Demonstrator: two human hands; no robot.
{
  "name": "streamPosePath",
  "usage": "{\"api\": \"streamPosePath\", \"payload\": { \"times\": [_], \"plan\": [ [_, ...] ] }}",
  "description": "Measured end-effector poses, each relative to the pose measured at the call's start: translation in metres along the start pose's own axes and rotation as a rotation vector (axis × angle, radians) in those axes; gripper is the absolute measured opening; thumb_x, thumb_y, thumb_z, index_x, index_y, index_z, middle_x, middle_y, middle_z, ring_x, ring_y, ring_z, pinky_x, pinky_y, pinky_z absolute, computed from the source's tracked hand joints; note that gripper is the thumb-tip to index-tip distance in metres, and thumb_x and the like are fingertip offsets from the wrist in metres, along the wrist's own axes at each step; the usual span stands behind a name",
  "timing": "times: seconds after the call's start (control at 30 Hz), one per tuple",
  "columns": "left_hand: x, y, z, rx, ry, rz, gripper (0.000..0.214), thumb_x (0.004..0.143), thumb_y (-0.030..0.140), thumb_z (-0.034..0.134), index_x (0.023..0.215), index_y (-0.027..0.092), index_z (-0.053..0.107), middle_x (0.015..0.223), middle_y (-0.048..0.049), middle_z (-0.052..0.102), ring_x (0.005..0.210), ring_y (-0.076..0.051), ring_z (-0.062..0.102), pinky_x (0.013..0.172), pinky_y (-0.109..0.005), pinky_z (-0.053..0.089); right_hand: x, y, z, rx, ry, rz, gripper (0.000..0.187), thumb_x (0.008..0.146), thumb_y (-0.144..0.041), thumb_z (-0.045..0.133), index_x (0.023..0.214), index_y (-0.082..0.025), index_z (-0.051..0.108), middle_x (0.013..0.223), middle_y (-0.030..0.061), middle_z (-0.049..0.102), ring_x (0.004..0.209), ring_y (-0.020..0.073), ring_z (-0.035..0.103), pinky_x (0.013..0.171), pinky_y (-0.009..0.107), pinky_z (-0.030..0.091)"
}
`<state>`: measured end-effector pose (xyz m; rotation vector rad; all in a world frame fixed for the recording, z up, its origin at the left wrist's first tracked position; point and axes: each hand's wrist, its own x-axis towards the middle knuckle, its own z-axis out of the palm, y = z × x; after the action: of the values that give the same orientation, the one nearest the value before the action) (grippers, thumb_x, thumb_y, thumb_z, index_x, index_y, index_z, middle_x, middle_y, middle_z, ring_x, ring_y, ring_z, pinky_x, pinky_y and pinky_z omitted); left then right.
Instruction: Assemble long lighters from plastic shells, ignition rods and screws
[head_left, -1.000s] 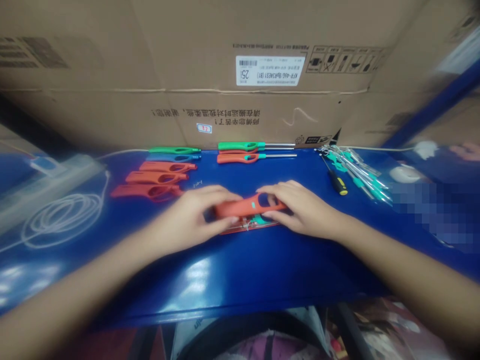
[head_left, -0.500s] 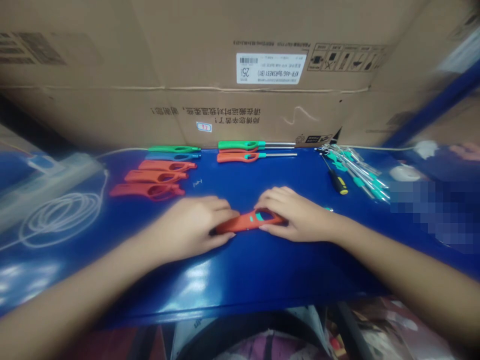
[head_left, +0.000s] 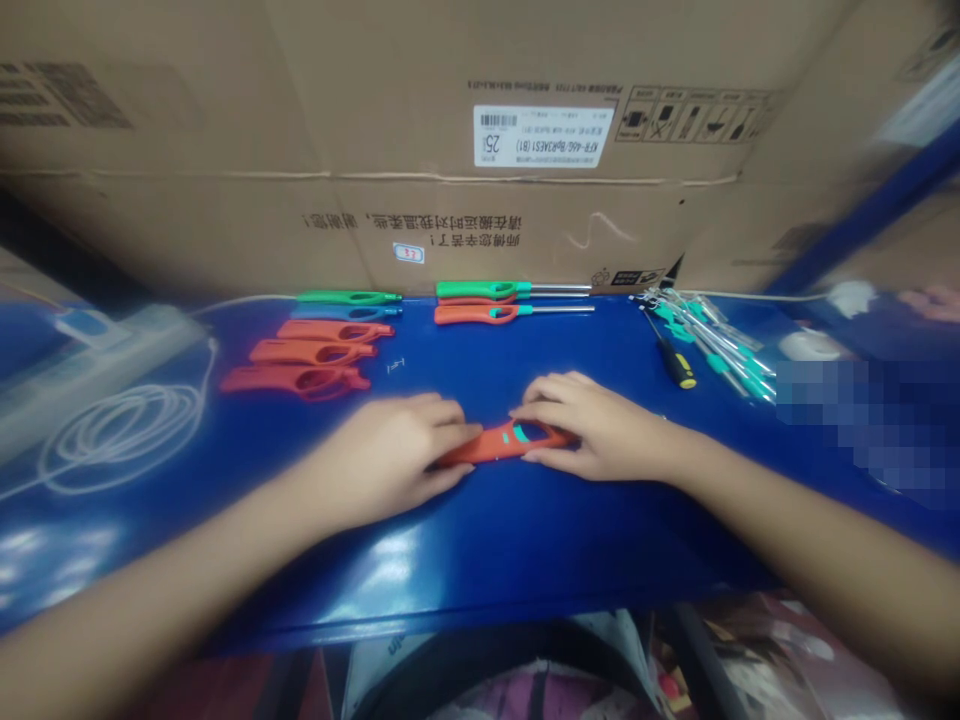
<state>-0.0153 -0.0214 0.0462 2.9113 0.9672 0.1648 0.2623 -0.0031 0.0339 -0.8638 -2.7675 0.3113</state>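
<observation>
Both hands hold one orange lighter handle [head_left: 491, 444] low over the blue table. My left hand [head_left: 401, 450] grips its plain end between thumb and fingers. At the other end, my right hand [head_left: 592, 430] pinches the handle beside the finger loop, where a teal trigger shows. No metal tube shows on it; its right tip is hidden by my fingers. Left of centre lie several handles without tubes: a green one [head_left: 337, 298], a blue one [head_left: 345, 313] and orange ones [head_left: 315, 352]. Behind my hands lie gas lighters with metal tubes, one green [head_left: 472, 290] and orange ones [head_left: 472, 314].
A pile of metal tubes with teal parts [head_left: 712, 340] lies at the right, with a black-and-yellow screwdriver [head_left: 679, 368] beside it. A coiled white cable [head_left: 124, 440] lies at the left. Cardboard [head_left: 375, 120] walls off the back of the blue table [head_left: 525, 540].
The handle and both hands have shifted very slightly to the right. Both hands keep their grip; the other things stay where they were.
</observation>
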Motion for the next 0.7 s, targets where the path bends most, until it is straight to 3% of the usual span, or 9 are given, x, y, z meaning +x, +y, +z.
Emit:
{"api": "streamPosePath", "payload": {
  "times": [0.23, 0.37, 0.5, 0.7],
  "plan": [
    [0.0, 0.006, 0.005, 0.078, 0.039, 0.008, 0.027, 0.092, 0.023, 0.059, 0.116, 0.015, 0.068, 0.097, -0.0078, 0.069, 0.088, -0.024, 0.066, 0.076, -0.034, 0.054, -0.001, 0.0, 0.002, -0.062, 0.052, -0.032, 0.034, 0.091, -0.03, 0.064, 0.122, -0.015, 0.067, 0.117, 0.0139, 0.068, 0.103, 0.0262, 0.065, 0.091, 0.041, 0.051],
    [0.001, 0.002, 0.01, 0.04, 0.084, 0.0, 0.031, 0.096, 0.027, 0.058, 0.122, 0.014, 0.066, 0.1, -0.0079, 0.07, 0.091, -0.024, 0.067, 0.079, -0.034, 0.054, -0.001, 0.0, 0.001, -0.012, 0.078, -0.044, 0.025, 0.093, -0.026, 0.061, 0.115, -0.017, 0.067, 0.114, 0.0118, 0.069, 0.102, 0.0241, 0.066, 0.088, 0.037, 0.053],
    [0.002, -0.002, 0.013, -0.014, 0.127, -0.035, 0.028, 0.102, 0.035, 0.05, 0.113, 0.018, 0.069, 0.095, -0.0057, 0.069, 0.086, -0.021, 0.066, 0.075, -0.031, 0.052, -0.001, 0.001, 0.001, 0.027, 0.114, -0.055, 0.018, 0.096, -0.024, 0.057, 0.111, -0.018, 0.064, 0.115, 0.0099, 0.066, 0.098, 0.0209, 0.066, 0.081, 0.032, 0.054],
    [0.003, 0.001, 0.015, -0.084, 0.154, -0.018, 0.033, 0.104, 0.039, 0.047, 0.105, 0.017, 0.071, 0.087, -0.0046, 0.068, 0.08, -0.019, 0.065, 0.071, -0.031, 0.05, -0.003, -0.001, 0.001, -0.015, 0.123, -0.069, 0.016, 0.101, -0.026, 0.049, 0.102, -0.016, 0.063, 0.101, 0.0084, 0.066, 0.087, 0.0202, 0.063, 0.074, 0.032, 0.052]
  ]
}}
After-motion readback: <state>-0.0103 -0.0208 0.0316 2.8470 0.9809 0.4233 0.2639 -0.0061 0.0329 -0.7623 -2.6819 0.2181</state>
